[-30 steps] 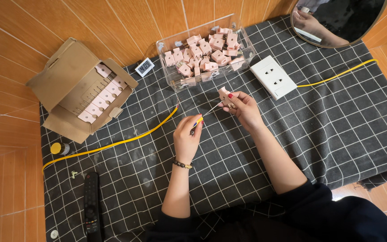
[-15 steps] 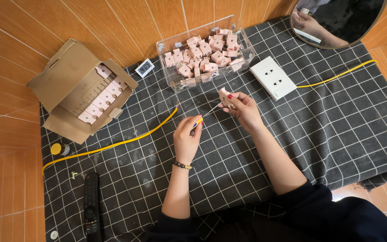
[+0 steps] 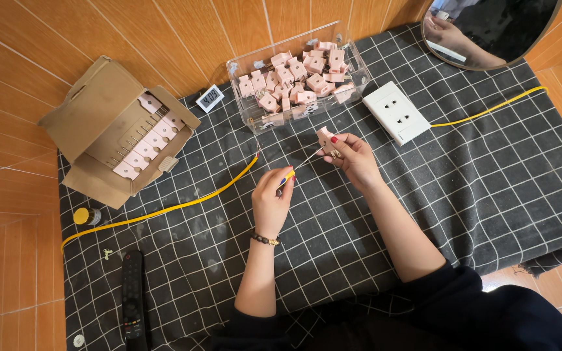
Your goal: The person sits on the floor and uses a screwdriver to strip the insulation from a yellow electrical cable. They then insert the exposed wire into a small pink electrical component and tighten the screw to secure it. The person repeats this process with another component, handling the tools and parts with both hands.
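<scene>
The person sits at the near edge of a black cloth (image 3: 489, 195) with a white grid, spread over an orange tiled floor (image 3: 8, 130). Their right hand (image 3: 349, 156) holds a small pink plug part (image 3: 326, 139) up above the middle of the cloth, fingers clamped round it. Their left hand (image 3: 272, 198) is just to the left and a little nearer, its fingers pinched together on a thin screwdriver (image 3: 296, 170) with a yellow handle; the slim shaft reaches across to the pink part, and the tip seems to touch it, though it is too small to be sure.

Just beyond the hands stands a clear plastic box (image 3: 359, 68), open on top and heaped with more pink plug parts (image 3: 297, 81) lying every way. Right of it, flat on the cloth, is a white socket plate (image 3: 397, 112). At the far left sits an open cardboard box (image 3: 92, 123), flaps spread, with a neat row of pink parts (image 3: 147, 143) lined up along a card insert inside. Between the two boxes lies a small white digital clock (image 3: 210, 98).

A yellow cable (image 3: 164, 209) runs across the cloth from the left edge towards the clear box. A black remote control (image 3: 133, 299) lies at the near left, and a round mirror (image 3: 489, 29) leans at the far right.
</scene>
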